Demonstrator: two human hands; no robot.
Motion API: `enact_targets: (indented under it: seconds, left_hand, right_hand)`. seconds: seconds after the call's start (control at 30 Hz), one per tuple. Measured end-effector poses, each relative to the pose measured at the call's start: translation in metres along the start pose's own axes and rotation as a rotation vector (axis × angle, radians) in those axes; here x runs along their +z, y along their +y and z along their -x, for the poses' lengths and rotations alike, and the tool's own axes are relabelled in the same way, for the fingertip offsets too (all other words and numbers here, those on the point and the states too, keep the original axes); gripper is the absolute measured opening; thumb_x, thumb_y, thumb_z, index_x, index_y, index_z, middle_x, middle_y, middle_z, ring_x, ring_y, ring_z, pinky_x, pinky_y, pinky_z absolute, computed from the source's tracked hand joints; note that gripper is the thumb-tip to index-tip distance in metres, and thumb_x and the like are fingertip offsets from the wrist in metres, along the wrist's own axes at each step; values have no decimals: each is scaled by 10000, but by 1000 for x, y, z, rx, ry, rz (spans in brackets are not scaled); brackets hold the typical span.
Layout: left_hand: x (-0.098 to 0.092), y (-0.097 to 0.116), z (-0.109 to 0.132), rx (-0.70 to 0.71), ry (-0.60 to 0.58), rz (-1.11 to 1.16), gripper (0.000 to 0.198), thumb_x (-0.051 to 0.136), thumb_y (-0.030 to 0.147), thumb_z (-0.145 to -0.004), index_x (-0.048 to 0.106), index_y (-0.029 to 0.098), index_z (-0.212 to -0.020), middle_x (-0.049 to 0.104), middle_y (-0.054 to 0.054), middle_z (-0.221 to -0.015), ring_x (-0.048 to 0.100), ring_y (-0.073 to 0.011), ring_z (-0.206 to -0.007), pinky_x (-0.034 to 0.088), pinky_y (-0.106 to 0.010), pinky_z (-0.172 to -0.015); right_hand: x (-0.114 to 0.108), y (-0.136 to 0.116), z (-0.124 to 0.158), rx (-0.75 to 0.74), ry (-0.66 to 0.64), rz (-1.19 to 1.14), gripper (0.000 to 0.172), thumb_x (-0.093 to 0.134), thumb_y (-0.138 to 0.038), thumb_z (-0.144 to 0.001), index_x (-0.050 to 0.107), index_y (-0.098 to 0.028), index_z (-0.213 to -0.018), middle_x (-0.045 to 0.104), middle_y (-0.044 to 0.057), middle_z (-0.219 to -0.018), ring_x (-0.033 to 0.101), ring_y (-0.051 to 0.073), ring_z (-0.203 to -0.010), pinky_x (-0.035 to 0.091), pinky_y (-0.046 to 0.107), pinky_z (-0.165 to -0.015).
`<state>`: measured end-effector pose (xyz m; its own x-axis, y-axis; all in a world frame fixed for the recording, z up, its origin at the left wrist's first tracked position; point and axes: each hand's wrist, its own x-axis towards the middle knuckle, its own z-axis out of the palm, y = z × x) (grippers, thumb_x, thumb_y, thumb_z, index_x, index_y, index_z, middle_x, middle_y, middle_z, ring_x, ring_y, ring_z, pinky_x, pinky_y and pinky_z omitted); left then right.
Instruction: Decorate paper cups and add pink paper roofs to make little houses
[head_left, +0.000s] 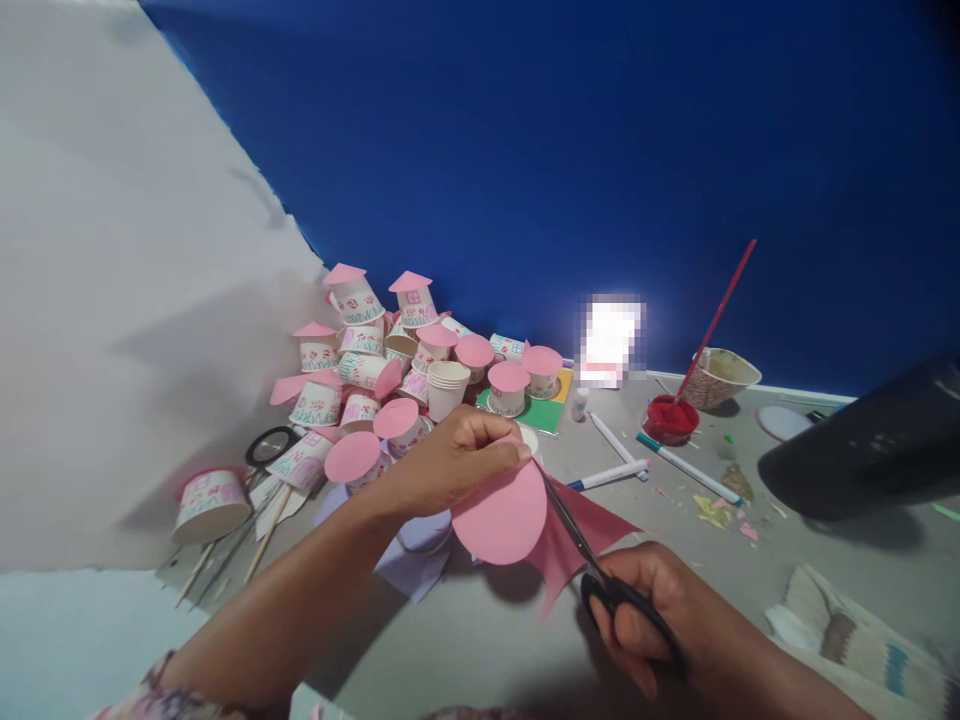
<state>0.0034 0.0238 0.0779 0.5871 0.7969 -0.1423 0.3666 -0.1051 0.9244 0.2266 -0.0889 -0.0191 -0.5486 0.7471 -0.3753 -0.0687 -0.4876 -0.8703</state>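
Observation:
My left hand [457, 460] pinches the upper edge of a pink paper circle [502, 520]. My right hand [660, 620] has its fingers through the black handles of a pair of scissors [574, 525]. The blades reach up along the circle's right edge, their tips close to my left fingertips. A pointed pink paper offcut [574, 555] hangs behind the blades, to the right of the circle. Beyond my left hand is a pile of decorated paper cups [364, 375], many with pink paper tops. A stack of plain white cups [448, 388] stands just behind that hand.
Markers [611, 475] lie right of centre, near a red paint pot [670, 420] with a stick in it. A dark cylinder [862, 440] and a cloth [862, 640] are on the right. Black tape [271, 447] and thin sticks [268, 535] lie left. A blue wall [562, 150] rises behind.

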Motion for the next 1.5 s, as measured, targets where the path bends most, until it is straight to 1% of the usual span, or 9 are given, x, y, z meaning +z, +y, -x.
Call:
enact_targets:
  seconds: [0.13, 0.23, 0.4, 0.5, 0.73, 0.97, 1.23, 1.4, 1.5]
  left_hand:
    - [-1, -5, 7, -70, 22, 128, 318, 680, 410, -852, 556, 170, -685, 462, 31, -660, 398, -95, -599, 289, -220, -531]
    - [1, -9, 13, -95, 47, 199, 300, 719, 433, -830, 614, 158, -775, 543, 6, -741, 487, -116, -658, 354, -218, -561]
    - [8, -12, 15, -114, 117, 239, 350, 714, 457, -823, 577, 156, -707, 489, 22, -669, 445, -100, -601, 322, -214, -528]
    - [10, -10, 13, -145, 142, 214, 341, 709, 424, -804, 544, 162, -662, 463, 31, -629, 436, -94, -569, 294, -214, -507]
    - [7, -7, 11, -151, 136, 161, 314, 685, 386, -780, 520, 165, -630, 447, 36, -611, 408, -82, -550, 264, -210, -495]
    - [9, -5, 9, -181, 139, 177, 308, 674, 374, -753, 488, 178, -608, 431, 42, -595, 401, -79, -533, 267, -207, -477]
    - [8, -2, 8, -172, 137, 140, 345, 683, 348, -741, 422, 192, -578, 400, 55, -579, 362, -65, -512, 236, -204, -457]
    - [7, -3, 6, -181, 130, 139, 305, 668, 334, -738, 445, 192, -585, 418, 50, -580, 396, -74, -505, 245, -204, -450]
    - [6, 0, 6, -178, 120, 111, 270, 657, 322, -739, 477, 185, -592, 431, 44, -590, 418, -81, -516, 252, -205, -452]
  right_hand:
    - [1, -3, 0, 16, 28, 9, 666, 819, -805, -586, 555, -194, -549, 492, -37, -430, 355, 83, -443, 197, 270, -488]
    - [2, -3, 0, 0, 31, 5, 674, 803, -817, -602, 554, -194, -538, 482, -39, -418, 347, 81, -442, 205, 270, -492]
    - [1, 1, 0, -42, 19, 22, 746, 740, -904, -615, 560, -184, -535, 471, -32, -419, 338, 81, -447, 192, 271, -488]
    - [1, 2, 0, -29, 11, 0, 735, 772, -885, -591, 566, -181, -541, 473, -35, -420, 328, 78, -440, 188, 268, -481]
    - [-1, 4, -1, -1, 18, -33, 669, 838, -792, -591, 578, -176, -583, 515, -29, -434, 341, 76, -440, 191, 256, -474]
    - [-4, 10, -2, -27, 6, -13, 645, 805, -776, -670, 581, -176, -592, 518, -34, -447, 339, 71, -444, 195, 254, -471]
    - [-5, 8, -1, -36, 1, 23, 746, 743, -905, -621, 579, -177, -594, 517, -31, -447, 343, 77, -450, 199, 263, -480]
    - [-3, 5, 0, -27, 14, -1, 743, 797, -885, -562, 570, -178, -561, 500, -36, -424, 349, 78, -442, 197, 264, -480]
    - [-3, 8, 0, -23, 9, -10, 722, 803, -861, -587, 579, -174, -586, 517, -32, -434, 350, 75, -438, 192, 258, -473]
